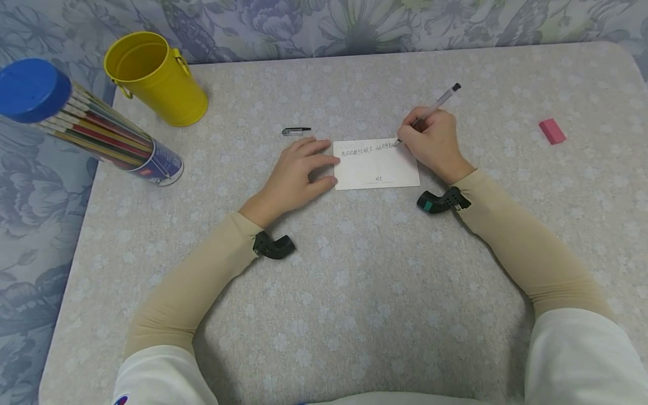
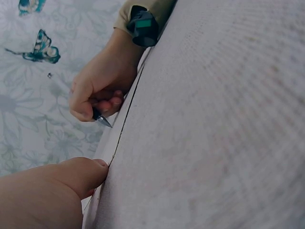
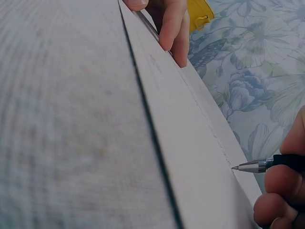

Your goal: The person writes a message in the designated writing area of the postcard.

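Note:
A white card (image 1: 377, 167) lies flat on the table, with a line of handwriting along its top and small print near the bottom edge. My right hand (image 1: 434, 140) pinches a pen (image 1: 444, 98) with a clear barrel and black end. Its metal tip (image 3: 250, 166) is right at the end of the written line in the right wrist view. My left hand (image 1: 298, 177) rests on the table with fingers spread, thumb and fingertips at the card's left edge. Just beyond that hand lies the black-and-clear pen cap (image 1: 296, 131).
A pink eraser (image 1: 552, 131) lies at the right. At the back left stands a yellow bucket (image 1: 162, 84), and nearer the left edge a blue-lidded tube of pencils (image 1: 101, 129). A floral-patterned wall (image 1: 354, 28) borders the table's back.

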A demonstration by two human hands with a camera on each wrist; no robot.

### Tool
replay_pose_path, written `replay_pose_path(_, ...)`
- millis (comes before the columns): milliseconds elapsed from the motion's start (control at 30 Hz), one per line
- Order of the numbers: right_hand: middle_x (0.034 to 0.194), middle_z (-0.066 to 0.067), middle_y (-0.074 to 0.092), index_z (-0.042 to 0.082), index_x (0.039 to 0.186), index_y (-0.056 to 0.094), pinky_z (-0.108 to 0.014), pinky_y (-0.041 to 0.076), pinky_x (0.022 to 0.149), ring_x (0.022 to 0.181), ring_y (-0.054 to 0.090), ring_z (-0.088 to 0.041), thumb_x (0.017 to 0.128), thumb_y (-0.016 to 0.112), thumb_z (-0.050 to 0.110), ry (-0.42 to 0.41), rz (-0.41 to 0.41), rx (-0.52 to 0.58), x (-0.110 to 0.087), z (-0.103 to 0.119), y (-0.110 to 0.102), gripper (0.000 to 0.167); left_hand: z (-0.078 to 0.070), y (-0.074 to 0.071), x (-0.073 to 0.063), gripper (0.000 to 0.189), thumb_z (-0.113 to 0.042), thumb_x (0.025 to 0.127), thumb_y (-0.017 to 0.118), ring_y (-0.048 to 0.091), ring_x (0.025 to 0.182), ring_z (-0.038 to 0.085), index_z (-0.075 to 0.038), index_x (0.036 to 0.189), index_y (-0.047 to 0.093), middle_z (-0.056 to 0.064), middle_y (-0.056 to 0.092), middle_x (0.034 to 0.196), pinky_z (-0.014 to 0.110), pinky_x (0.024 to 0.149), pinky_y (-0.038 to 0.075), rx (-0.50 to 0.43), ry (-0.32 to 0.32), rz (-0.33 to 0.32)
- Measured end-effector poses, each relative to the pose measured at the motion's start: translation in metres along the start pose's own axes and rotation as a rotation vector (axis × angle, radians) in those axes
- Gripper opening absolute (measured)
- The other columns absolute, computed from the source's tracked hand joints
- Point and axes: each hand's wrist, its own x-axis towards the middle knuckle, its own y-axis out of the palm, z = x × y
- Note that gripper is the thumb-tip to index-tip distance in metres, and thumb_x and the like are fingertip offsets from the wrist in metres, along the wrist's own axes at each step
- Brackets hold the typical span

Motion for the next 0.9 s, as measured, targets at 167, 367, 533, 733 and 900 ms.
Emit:
replay_pose_path(167, 0.051, 0.013, 0.052, -0.001, 0.071, 0.070, -0.019, 0.028, 0.045, 0.046, 0.041, -0.002, 0.080, 0.057, 0.002, -0.003, -0.001, 0.005, 0.0000, -0.0001, 0.0003, 0.017, -0.0003, -0.0004, 0.0000, 0.038, -0.027, 0.093, 0.074, 0.038, 0.149, 0.040, -0.008, 0.126, 0.073, 0.017, 0.054, 0.152, 0.057, 0.125, 0.026, 0.000, -0.002, 0.003)
replay_pose_path(367, 0.050, 0.015, 0.053, -0.002, 0.070, 0.069, -0.018, 0.033, 0.044, 0.044, 0.044, -0.002, 0.080, 0.055, 0.001, 0.001, -0.043, 0.021, 0.0007, -0.0012, 0.0011, 0.017, -0.0014, -0.0011, -0.0007, 0.038, -0.027, 0.093, 0.074, 0.038, 0.149, 0.040, -0.008, 0.126, 0.073, 0.017, 0.054, 0.152, 0.058, 0.125, 0.025, -0.001, -0.008, 0.006)
replay_pose_path(533, 0.049, 0.015, 0.052, -0.003, 0.071, 0.068, -0.017, 0.034, 0.043, 0.043, 0.045, -0.002, 0.082, 0.055, 0.000, 0.017, -0.067, 0.034, -0.0001, -0.0013, 0.0005, 0.017, -0.0014, -0.0008, -0.0009, 0.038, -0.027, 0.093, 0.073, 0.038, 0.149, 0.039, -0.009, 0.126, 0.073, 0.017, 0.054, 0.152, 0.057, 0.126, 0.025, 0.000, -0.007, 0.008)
replay_pose_path(733, 0.050, 0.016, 0.053, -0.002, 0.072, 0.070, -0.017, 0.034, 0.043, 0.044, 0.046, -0.002, 0.083, 0.058, 0.001, 0.033, -0.067, 0.028, -0.0011, -0.0002, -0.0004, 0.017, -0.0017, -0.0010, -0.0014, 0.039, -0.027, 0.093, 0.074, 0.037, 0.150, 0.039, -0.008, 0.126, 0.073, 0.017, 0.053, 0.153, 0.057, 0.126, 0.024, 0.000, -0.005, 0.010)
replay_pose_path(900, 0.050, 0.016, 0.053, -0.002, 0.072, 0.070, -0.017, 0.034, 0.044, 0.044, 0.046, -0.002, 0.083, 0.058, 0.002, 0.037, -0.064, 0.025, 0.0003, -0.0001, 0.0006, 0.017, -0.0012, -0.0011, -0.0010, 0.038, -0.027, 0.093, 0.073, 0.038, 0.150, 0.039, -0.008, 0.127, 0.073, 0.017, 0.053, 0.153, 0.057, 0.126, 0.024, -0.001, -0.009, 0.010)
